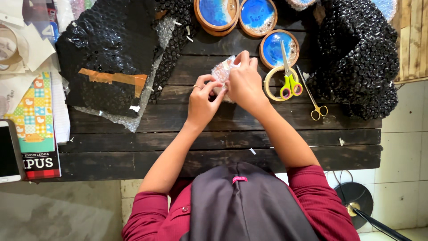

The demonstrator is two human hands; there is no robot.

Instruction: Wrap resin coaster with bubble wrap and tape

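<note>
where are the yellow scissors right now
In the head view, the yellow scissors lie on the tape roll, just right of the right hand, below a blue round coaster.

Both forearms reach forward, bare below rolled red sleeves, converging ahead of the chest. The left hand has its fingers curled in a pinch, a ring on one. The right hand arches just beside it, fingertips touching, grip closed.

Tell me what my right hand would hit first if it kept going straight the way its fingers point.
Probably the blue round coaster at the table's far edge; the right hand points up-table from the bubble-wrapped bundle. Depth is hard to judge.
</note>
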